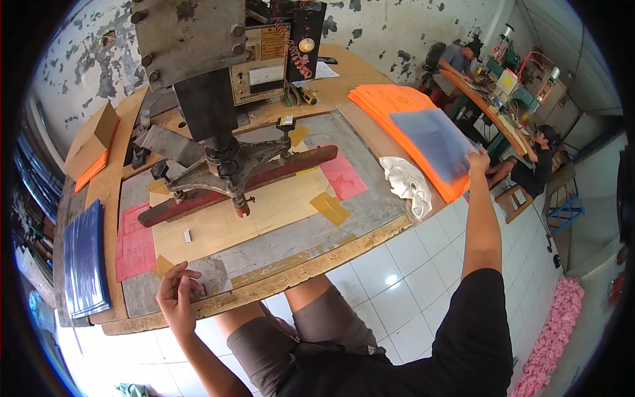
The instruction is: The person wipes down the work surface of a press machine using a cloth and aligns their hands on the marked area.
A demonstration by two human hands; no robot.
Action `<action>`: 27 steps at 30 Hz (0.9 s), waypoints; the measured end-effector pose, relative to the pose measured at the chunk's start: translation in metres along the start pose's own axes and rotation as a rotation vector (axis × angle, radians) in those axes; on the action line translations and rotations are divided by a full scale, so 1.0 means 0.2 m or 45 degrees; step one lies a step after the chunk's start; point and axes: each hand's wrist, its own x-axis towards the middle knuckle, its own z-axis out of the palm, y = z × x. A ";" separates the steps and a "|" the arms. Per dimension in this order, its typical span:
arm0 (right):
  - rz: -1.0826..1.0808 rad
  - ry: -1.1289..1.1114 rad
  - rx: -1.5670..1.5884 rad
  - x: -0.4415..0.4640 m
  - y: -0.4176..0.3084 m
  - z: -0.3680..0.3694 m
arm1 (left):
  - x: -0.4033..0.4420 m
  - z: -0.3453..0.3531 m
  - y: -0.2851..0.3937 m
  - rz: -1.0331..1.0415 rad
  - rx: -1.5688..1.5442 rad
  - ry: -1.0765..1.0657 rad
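White floor tiles (pixel 423 258) meet peeling white walls (pixel 370 30).

1. Here's our one view, up at the wearer's head, looking forward and steeply down over the shorts (pixel 297 344)!
2. Close in, it's right above the surface (pixel 380 212), the press (pixel 228 155) looming large at upper left.
3. Very wide, curved and dark-rimmed, it reaches the peeling wall (pixel 367 40) ahead and the co-workers' bench (pixel 486 106), farther off, upper right.

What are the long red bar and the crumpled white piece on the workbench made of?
Long red bar: probably painted metal, worn; patchy, scuffed colour, though painted wood is possible. Crumpled white piece: likely satiny cloth; soft folds with sheen.
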 end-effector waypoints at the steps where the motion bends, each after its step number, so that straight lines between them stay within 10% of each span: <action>1: 0.012 0.011 -0.005 -0.02 -0.01 0.00 | 0.00 0.00 -0.01 0.003 0.000 -0.001; 8: -0.019 -0.033 0.106 -0.01 0.01 -0.01 | 0.01 0.00 -0.01 -0.001 0.018 0.005; 16: -0.448 0.258 -1.314 -0.44 -0.34 0.17 | 0.01 0.00 -0.01 0.059 0.020 0.020; 21: -0.778 -0.084 -1.306 -0.65 -0.41 0.37 | 0.00 0.01 -0.02 0.057 0.034 0.030; 24: -0.358 -0.698 -1.564 -0.76 -0.31 0.40 | 0.01 0.01 -0.01 0.066 0.033 0.045; 27: -0.364 -0.688 -1.580 -0.76 -0.30 0.41 | 0.00 0.00 -0.02 0.080 0.042 0.048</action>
